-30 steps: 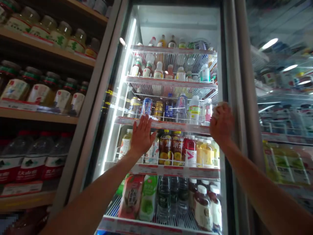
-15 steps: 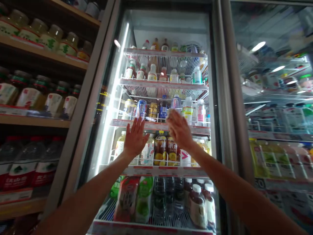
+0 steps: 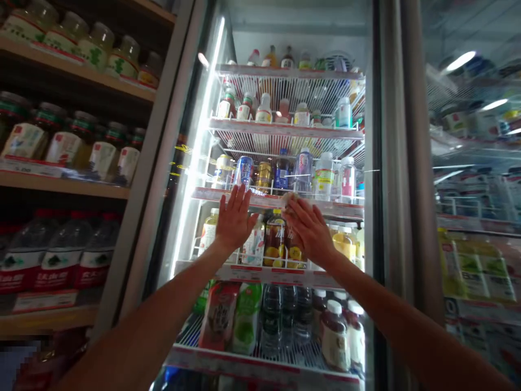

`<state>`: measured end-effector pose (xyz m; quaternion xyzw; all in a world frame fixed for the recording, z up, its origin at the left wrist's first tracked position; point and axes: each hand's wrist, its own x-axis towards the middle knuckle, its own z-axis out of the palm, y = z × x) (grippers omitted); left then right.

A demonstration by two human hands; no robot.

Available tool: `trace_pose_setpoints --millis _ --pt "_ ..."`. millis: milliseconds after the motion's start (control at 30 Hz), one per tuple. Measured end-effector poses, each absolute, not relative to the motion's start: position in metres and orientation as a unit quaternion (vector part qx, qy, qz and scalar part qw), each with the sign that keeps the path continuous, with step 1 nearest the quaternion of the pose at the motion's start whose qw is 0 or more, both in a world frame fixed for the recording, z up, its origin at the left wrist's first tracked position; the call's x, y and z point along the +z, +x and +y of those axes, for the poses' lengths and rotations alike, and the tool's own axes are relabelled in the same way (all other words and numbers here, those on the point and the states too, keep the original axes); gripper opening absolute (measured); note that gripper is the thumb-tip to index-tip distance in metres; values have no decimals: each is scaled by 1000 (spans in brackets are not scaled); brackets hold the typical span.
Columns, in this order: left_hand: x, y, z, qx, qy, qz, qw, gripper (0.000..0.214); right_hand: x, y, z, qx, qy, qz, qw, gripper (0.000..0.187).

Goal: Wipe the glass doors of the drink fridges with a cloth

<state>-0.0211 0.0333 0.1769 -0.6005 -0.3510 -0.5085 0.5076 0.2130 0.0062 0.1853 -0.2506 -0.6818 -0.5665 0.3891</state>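
I face a lit drinks fridge with a glass door [image 3: 368, 136]. My left hand [image 3: 235, 220] lies flat on the glass, fingers spread, level with the third shelf of cans and bottles [image 3: 280, 174]. My right hand [image 3: 311, 232] is on the glass just to its right, its fingers pressed over a small pale wad [image 3: 288, 199] that looks like a cloth. Behind the two hands stand juice bottles with yellow labels [image 3: 274, 244].
Wooden shelves [image 3: 81, 187] on the left carry labelled jars [image 3: 65, 146] and large water bottles [image 3: 52, 255]. A second glass-door fridge [image 3: 468, 217] stands on the right, past the grey door frame [image 3: 391, 163]. Cartons and dark bottles [image 3: 280, 320] fill the lower fridge shelf.
My right hand has slid from the door's right edge leftward across the glass to the middle, beside my left hand. The left hand has stayed flat in about the same place.
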Motion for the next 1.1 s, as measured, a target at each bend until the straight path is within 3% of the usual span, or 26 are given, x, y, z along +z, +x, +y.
trace_pose_setpoints --millis 67,267,500,567,700,767,867,933,1100 --pt "177 -21 33 -511 -600 -351 506 59 179 216 5 -576 -250 -685 369 41" --pt "173 -20 33 -518 -603 -358 489 58 203 227 4 -535 -361 -586 490 41" --pt "161 -19 31 -525 -607 -348 485 54 139 226 -1 -575 -177 -748 279 43" --pt "157 -19 30 -522 -609 -346 487 55 155 244 -1 -576 -221 -717 323 45" --pt "141 -20 28 -521 -611 -343 488 56 171 284 -2 -556 -319 -586 496 50" --pt "128 -18 26 -519 -616 -340 486 56 146 294 -6 -554 -299 -603 490 54" --pt "107 -14 22 -512 -627 -340 478 58 97 300 -12 -558 -223 -705 377 57" --pt "95 -10 19 -513 -630 -344 470 59 85 306 -14 -561 -217 -718 351 55" --pt "70 -2 15 -513 -631 -357 460 63 92 316 -8 -549 -318 -565 528 51"
